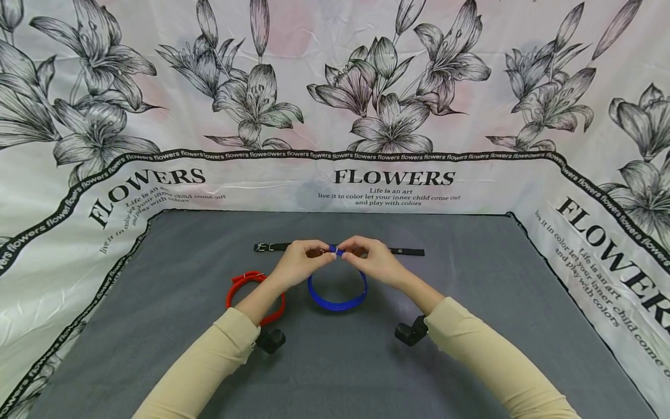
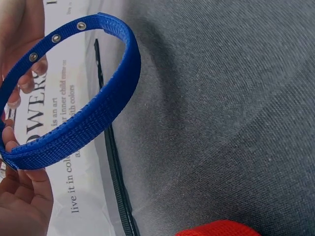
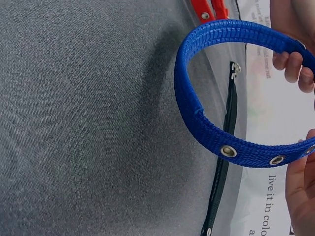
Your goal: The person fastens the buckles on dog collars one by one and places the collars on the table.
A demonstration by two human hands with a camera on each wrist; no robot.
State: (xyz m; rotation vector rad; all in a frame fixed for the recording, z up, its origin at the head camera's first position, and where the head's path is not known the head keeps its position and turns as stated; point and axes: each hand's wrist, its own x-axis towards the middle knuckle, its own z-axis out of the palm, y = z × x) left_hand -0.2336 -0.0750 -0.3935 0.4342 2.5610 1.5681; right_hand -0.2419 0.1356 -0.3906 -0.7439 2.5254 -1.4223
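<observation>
Head: three collars (image 1: 337,306) (image 1: 251,277) (image 1: 408,252) (two hands (image 1: 300,263) (image 1: 370,262) on one)

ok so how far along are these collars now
Looks done: the red collar, lying closed in a loop. In hand: the blue collar, bent into a loop and pinched by the left hand and right hand; whether it is buckled can't be told. Probably left: the black collar, lying out straight, unfastened.
</observation>
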